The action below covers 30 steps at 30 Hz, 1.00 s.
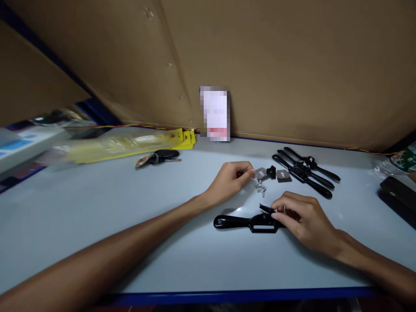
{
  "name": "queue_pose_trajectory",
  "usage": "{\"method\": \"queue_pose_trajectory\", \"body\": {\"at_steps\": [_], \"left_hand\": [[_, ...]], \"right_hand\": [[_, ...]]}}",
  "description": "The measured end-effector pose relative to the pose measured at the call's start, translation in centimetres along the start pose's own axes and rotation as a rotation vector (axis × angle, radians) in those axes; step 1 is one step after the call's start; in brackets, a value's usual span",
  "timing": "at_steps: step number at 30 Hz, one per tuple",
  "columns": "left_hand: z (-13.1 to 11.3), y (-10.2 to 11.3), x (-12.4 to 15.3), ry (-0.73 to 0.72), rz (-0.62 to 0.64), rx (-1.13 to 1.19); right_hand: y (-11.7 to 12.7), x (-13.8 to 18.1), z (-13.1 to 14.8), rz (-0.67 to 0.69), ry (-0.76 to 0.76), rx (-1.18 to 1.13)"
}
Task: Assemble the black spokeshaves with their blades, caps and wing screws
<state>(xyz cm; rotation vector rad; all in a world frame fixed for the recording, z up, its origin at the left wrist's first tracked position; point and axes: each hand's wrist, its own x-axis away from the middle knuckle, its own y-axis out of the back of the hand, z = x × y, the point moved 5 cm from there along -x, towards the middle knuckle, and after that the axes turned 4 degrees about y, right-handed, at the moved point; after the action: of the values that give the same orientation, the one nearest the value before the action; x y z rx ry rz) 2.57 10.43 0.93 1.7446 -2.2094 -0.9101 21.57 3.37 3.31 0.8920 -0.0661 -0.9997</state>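
Note:
A black spokeshave body [242,222] lies on the light grey table [130,225] in front of me. My right hand [302,219] rests on its middle, fingers curled and pinching a small part I cannot name. My left hand [229,182] is further back, fingers pinched on a small silver screw [260,186]. Just beyond the screw lie a flat metal blade [261,174], a black knob [271,172] and a second small metal plate [284,175].
Three more black spokeshaves [305,171] lie at the back right. Yellow packaging [130,145] and a black key fob [160,157] are at the back left. A dark case [398,199] sits at the right edge. Cardboard walls [260,65] rise behind the table.

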Motion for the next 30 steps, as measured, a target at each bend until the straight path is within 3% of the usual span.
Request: {"method": "queue_pose_trajectory", "body": {"at_steps": [5, 15, 20, 23, 27, 30], "left_hand": [[-0.1, 0.0, 0.0, 0.019, 0.002, 0.056], [-0.5, 0.0, -0.2, 0.017, 0.002, 0.087], [-0.6, 0.0, -0.1, 0.021, -0.002, 0.091], [-0.5, 0.0, -0.1, 0.025, -0.005, 0.095], [-0.4, -0.1, -0.2, 0.03, -0.009, 0.102], [-0.3, -0.1, -0.3, 0.034, -0.02, 0.107]], "right_hand": [[1.1, 0.0, 1.0, -0.091, 0.058, 0.045], [-1.4, 0.8, 1.8, 0.073, 0.133, 0.052], [-1.2, 1.0, 1.8, 0.039, 0.208, 0.258], [-1.7, 1.1, 2.0, 0.087, 0.228, 0.365], [-2.4, 1.0, 2.0, 0.157, 0.233, 0.413], [-1.7, 0.8, 1.5, 0.103, 0.24, 0.428]]}}
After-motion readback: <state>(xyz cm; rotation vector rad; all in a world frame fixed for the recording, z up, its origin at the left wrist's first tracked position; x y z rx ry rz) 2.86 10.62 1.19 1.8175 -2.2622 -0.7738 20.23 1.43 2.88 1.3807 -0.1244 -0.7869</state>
